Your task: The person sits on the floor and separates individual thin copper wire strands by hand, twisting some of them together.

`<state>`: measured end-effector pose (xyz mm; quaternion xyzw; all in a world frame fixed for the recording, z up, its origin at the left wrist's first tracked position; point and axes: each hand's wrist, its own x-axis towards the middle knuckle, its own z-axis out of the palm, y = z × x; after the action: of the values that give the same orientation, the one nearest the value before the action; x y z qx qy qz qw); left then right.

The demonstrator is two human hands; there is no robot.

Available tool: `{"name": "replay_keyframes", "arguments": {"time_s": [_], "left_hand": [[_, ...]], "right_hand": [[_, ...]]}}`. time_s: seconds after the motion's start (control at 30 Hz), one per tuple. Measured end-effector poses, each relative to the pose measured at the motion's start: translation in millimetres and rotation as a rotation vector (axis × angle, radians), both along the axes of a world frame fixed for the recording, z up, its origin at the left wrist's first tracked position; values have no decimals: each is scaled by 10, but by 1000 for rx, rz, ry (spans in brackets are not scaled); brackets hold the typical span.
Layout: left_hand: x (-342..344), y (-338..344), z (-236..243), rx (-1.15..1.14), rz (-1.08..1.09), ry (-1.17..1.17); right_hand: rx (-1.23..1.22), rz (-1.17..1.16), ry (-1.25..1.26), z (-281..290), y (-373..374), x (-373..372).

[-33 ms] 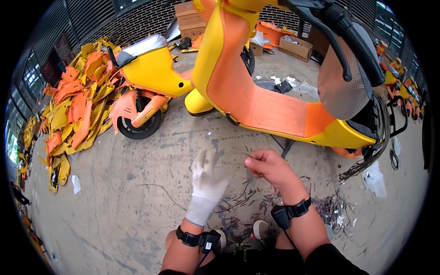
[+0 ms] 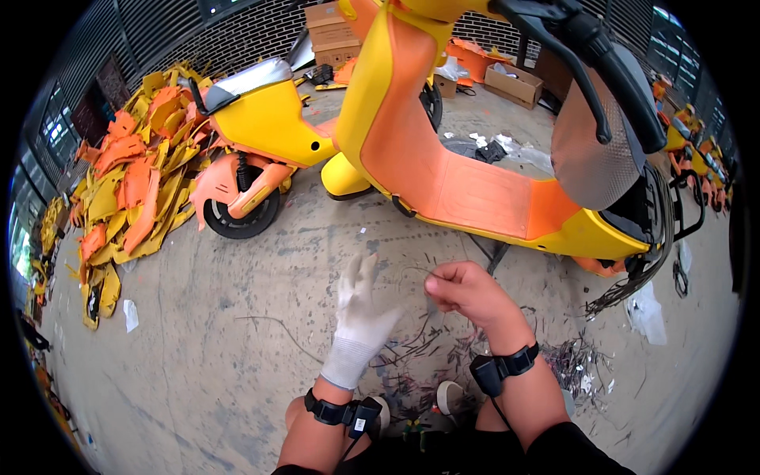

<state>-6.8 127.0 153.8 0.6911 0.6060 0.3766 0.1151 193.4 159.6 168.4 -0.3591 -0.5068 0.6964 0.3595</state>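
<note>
My left hand [image 2: 360, 317] wears a white glove and is held flat with its fingers apart, over the concrete floor. My bare right hand [image 2: 469, 294] is just to its right, with thumb and fingers pinched on a thin grey wire [image 2: 410, 271] that curves toward the gloved fingertips. Both wrists carry black straps. A yellow and orange scooter [image 2: 475, 190] stands right beyond my hands, its footboard facing me.
Cut wire scraps [image 2: 578, 364] litter the floor around my knees. A heap of yellow and orange plastic panels [image 2: 127, 190] lies at the left. The scooter's rear wheel [image 2: 237, 214] is beside it. Cardboard boxes [image 2: 514, 83] stand at the back, with more scooters [image 2: 697, 142] at the far right.
</note>
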Motion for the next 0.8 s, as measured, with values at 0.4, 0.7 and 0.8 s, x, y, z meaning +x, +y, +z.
{"name": "replay_keyframes", "arguments": {"time_s": [0.4,0.7,0.8], "left_hand": [[-373,211,-49,-380,-95,-777],[-801,373,-672,118,79,173],[-737,208,-523,188,-63,396]], "right_hand": [[108,403,-442,58,-285,-75],[118,260,-973,-88,-486,864],[66,171,-1126,72,-931,1604]]}}
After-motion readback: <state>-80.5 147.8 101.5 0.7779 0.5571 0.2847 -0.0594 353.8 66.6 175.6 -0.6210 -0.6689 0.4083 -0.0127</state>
